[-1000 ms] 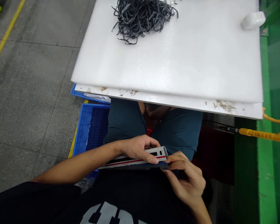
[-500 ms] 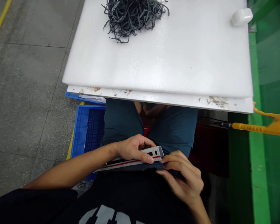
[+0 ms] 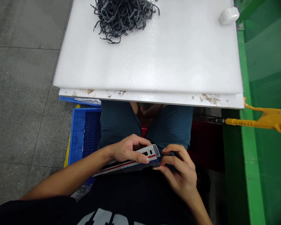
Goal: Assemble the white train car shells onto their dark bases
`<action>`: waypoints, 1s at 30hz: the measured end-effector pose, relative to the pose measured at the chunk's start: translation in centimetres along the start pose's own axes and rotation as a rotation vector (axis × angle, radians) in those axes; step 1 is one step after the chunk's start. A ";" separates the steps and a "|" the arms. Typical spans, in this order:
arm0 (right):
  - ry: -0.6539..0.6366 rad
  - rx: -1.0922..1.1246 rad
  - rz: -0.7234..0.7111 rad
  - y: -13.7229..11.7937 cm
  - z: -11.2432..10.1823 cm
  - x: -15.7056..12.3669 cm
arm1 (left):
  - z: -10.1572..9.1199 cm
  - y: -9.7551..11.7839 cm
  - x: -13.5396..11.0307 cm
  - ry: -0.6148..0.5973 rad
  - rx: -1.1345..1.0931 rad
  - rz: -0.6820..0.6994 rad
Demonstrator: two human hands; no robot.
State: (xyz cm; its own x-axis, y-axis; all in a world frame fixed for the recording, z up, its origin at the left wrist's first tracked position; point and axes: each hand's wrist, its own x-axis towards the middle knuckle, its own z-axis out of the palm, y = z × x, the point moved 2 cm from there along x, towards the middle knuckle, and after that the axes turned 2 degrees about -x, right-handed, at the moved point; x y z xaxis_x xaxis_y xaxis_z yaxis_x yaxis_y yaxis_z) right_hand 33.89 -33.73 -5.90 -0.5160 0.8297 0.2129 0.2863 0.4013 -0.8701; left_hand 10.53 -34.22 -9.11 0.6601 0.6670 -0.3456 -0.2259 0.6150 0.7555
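Observation:
My left hand (image 3: 128, 150) is closed around a long, narrow white plastic housing (image 3: 152, 152) with a red stripe, a black band and a small dark hole near its squared end. It lies slanted across my lap, its far-left end passing under my forearm. Along its lower side runs a dark, bluish strip (image 3: 140, 167). At the right end, my right hand (image 3: 180, 168) pinches the corner of that strip between thumb and a finger, the index finger lifted and bent above. What exactly sits between those fingertips is partly hidden.
A heap of dark grey rubbery strips (image 3: 124, 18) lies on the white foam-topped table (image 3: 150, 62). A white rounded block (image 3: 229, 15) stands at its right edge. Blue crates (image 3: 76, 134) sit left of my legs; a yellow-handled tool (image 3: 257, 122) hangs at right beside a green frame (image 3: 249, 140).
The view has shifted slightly, so everything sits a little further left. My right index finger has lifted off the housing's end, while thumb and another finger stay at its lower corner.

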 end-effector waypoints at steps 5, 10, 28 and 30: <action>-0.029 0.062 0.014 -0.1 0.0 0.4 | 0.1 -0.2 -0.2 -0.022 -0.047 -0.020; -0.065 0.136 0.067 0.7 0.4 0.1 | -0.2 -0.8 0.0 -0.013 -0.131 -0.069; -0.172 0.368 0.307 1.9 1.1 0.2 | 0.7 -2.8 -0.2 0.020 -0.235 -0.139; -0.182 0.371 0.311 1.8 1.2 0.1 | 0.9 -2.7 -0.3 0.014 -0.232 -0.106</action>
State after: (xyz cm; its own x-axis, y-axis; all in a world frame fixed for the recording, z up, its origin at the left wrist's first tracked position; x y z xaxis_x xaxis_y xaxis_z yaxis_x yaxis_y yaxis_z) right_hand 33.39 -33.38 -7.97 -0.5936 0.7937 -0.1329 0.1602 -0.0453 -0.9860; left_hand 11.62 -36.42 -10.53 0.6789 0.5983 -0.4255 -0.3149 0.7608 0.5674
